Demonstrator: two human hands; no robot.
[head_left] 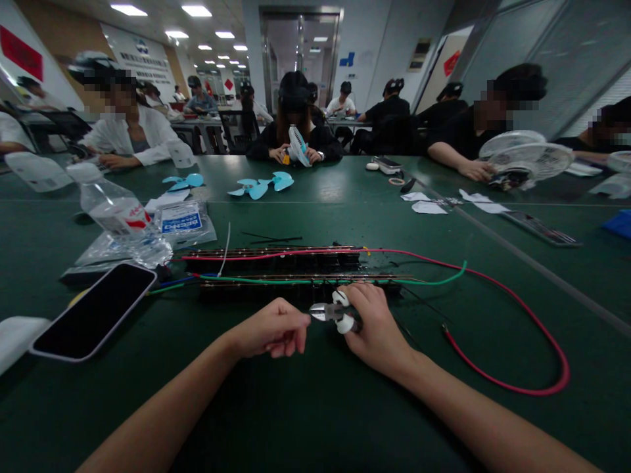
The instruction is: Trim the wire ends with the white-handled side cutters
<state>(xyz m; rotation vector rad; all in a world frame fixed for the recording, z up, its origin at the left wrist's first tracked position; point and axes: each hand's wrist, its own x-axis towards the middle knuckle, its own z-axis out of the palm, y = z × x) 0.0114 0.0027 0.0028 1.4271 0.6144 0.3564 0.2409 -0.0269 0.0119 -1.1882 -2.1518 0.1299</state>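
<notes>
My right hand [373, 322] grips diagonal cutters [321, 312] with white guards on the handles, the jaws pointing left. My left hand [279, 327] is closed in a pinch right at the jaw tips; whatever its fingers hold is too small to make out. Just beyond lie two long black strips with metal contacts, a rear strip [276, 255] and a front strip [261, 286]. A green wire [446, 280] runs along the front one. A thick red wire [560, 374] follows the rear one and loops round to the right. Upright at the left end stands a white cable tie [225, 248].
To the left are a phone [96, 312], a water bottle [116, 213] and a plastic bag [185, 223]. Blue fan blades [259, 186] lie farther back. Across the green table [315, 407] people handle fan parts; a screwdriver case [541, 228] lies right.
</notes>
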